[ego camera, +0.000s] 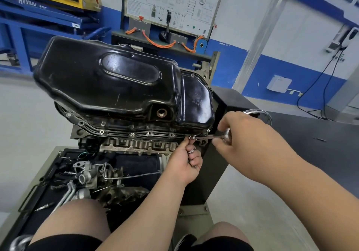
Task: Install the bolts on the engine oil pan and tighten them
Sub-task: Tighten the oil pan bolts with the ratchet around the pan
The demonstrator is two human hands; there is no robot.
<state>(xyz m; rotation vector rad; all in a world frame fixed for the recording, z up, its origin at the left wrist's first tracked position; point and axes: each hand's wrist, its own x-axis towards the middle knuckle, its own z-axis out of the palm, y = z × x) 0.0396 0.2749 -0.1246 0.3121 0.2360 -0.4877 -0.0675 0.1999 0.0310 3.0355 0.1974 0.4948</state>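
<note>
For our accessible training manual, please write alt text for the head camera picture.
A person's right hand holds a slim metal tool against a bolt on the front flange of a black oil pan, while the left hand pinches at that bolt. More bolts sit along the flange; loose engine parts lie below.

1 oil pan (108,80); approx 6 bolts (132,134) seen on near flange; 1 tool (210,136); 2 hands: L hand (184,163), R hand (242,134).

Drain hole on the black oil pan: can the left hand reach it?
Probably yes. The drain hole sits just up-left of the left hand, nothing between them, though that hand holds a bolt at the rim of the oil pan.
</note>
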